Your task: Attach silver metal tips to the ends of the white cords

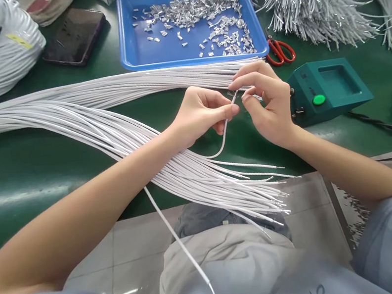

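Both hands meet above the green table [32, 159]: the left hand [200, 113] pinches a white cord [224, 134] between thumb and forefinger, and the right hand [267, 100] closes its fingertips on the cord's upper end, just beside the left thumb. From the pinch the cord curves down toward a fanned bundle of white cords [122, 134] lying across the table under the left forearm. Behind the hands sits a blue tray [135, 52] of small metal clips [203, 10]; red scissors [280, 51] and a green box machine [325, 87] lie at the right
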`<state>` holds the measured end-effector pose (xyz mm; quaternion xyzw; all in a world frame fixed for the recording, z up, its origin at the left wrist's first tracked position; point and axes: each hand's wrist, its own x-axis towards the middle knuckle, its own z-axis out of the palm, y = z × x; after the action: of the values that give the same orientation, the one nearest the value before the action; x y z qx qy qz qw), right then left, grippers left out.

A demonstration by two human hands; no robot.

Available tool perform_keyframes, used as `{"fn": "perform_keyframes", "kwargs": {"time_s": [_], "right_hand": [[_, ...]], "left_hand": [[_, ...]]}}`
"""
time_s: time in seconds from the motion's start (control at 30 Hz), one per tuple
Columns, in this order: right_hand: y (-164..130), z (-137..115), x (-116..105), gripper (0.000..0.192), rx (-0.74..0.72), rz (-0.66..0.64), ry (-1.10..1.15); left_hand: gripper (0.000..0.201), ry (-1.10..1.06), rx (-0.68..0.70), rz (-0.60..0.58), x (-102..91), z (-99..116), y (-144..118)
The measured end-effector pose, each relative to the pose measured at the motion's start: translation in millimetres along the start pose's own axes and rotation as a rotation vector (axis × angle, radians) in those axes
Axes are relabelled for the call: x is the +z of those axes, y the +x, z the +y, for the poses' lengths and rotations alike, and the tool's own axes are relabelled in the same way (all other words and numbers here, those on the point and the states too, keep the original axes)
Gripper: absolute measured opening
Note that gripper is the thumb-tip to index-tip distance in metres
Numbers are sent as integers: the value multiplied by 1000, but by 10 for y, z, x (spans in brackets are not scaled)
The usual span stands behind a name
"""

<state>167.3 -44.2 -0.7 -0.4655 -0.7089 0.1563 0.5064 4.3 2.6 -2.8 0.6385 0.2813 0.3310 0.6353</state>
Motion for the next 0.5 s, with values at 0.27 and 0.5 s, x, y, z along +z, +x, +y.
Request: {"fn": "perform_keyframes", "kwargs": {"time_s": [0.27, 0.5], "right_hand": [[5, -32, 5, 9, 27, 33, -10], [21, 19, 10, 10, 26, 45, -16]], "left_hand": [[44, -7, 7, 23, -8, -22, 9], [48, -13, 6, 35, -3, -2, 9]]}}
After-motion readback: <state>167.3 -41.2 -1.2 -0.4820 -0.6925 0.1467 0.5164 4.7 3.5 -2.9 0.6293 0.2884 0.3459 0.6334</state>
